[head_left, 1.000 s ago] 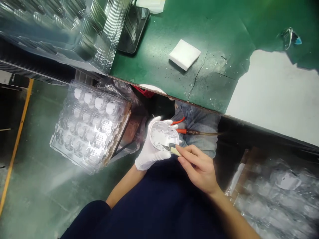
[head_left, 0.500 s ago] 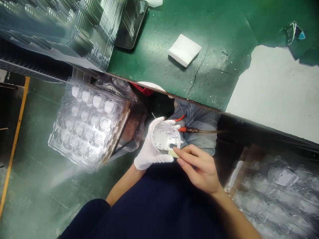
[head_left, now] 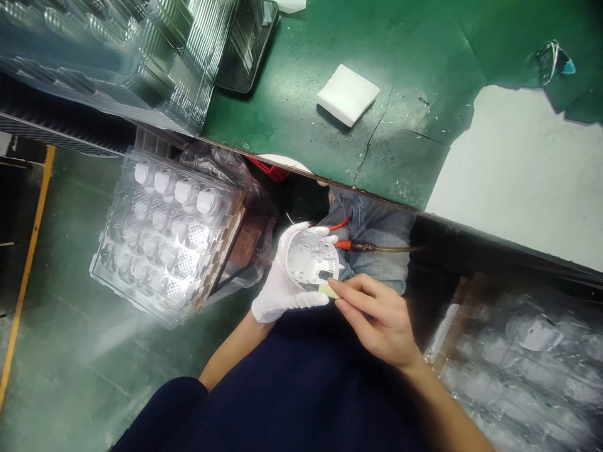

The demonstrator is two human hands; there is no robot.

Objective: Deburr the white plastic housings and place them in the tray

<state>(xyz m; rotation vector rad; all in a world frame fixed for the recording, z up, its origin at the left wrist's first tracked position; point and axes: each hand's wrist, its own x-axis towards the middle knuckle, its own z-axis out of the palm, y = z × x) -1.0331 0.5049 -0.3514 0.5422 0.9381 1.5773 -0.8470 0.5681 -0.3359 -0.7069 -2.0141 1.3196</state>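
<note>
My left hand (head_left: 279,290), in a white glove, is wrapped round a round white plastic part (head_left: 311,258) and holds it over my lap with its ribbed inner face up. My bare right hand (head_left: 377,319) pinches a small pale-handled tool (head_left: 327,289) whose tip rests against the lower rim of the part. Both hands are below the edge of the green worktable (head_left: 330,119), close to my body.
A clear blister tray (head_left: 164,235) with several white parts sits on a box to my left. More clear trays (head_left: 522,358) lie at lower right. On the table are stacked empty trays (head_left: 117,50), a black phone (head_left: 245,47) and a white pad (head_left: 347,94). An orange-tipped hose (head_left: 372,247) crosses a jeans-clad leg.
The tool has slid in a little, so its tip lies closer against the part's rim. The view shifted slightly; both hands keep their hold.
</note>
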